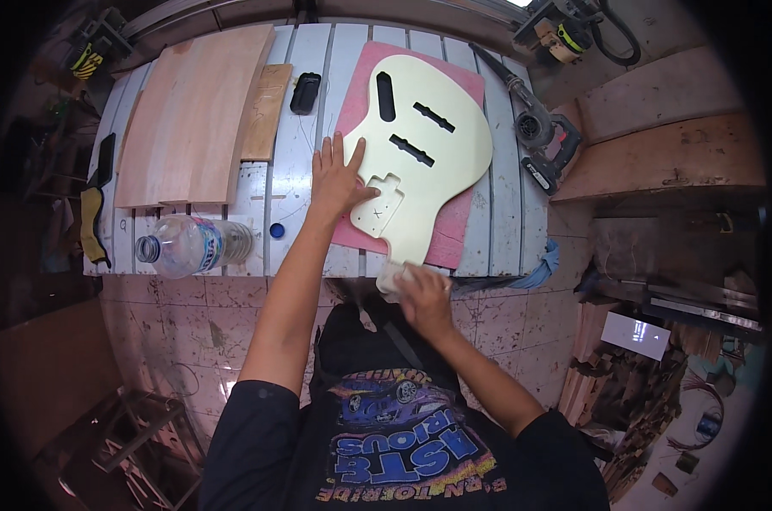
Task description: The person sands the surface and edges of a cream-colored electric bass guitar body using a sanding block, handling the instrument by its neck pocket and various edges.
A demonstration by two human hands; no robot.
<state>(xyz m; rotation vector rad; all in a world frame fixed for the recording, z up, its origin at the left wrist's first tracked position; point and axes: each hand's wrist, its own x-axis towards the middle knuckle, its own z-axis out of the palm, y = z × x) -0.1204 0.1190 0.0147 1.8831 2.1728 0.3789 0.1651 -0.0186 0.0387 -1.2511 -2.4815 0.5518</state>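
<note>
A cream-coloured electric guitar body point(454, 162) lies flat on a pink mat point(454, 230), its black-lined slots and bare neck pocket facing up. My left hand point(339, 179) rests open on its left edge, fingers spread and thumb by the neck pocket. At the near horn, just past the table's front edge, my right hand point(429, 302) has its fingers curled and slightly blurred. Against these fingers shows a pale greyish piece point(388, 278); whether it is a pad or the horn's own tip I cannot tell.
Left on the slatted white table point(305, 64) lie a wooden board point(194, 115), a clear plastic bottle point(190, 245), a blue cap point(276, 230) and a black case point(305, 93). A cordless blower point(539, 128) sits at the right edge, near a blue cloth point(543, 266).
</note>
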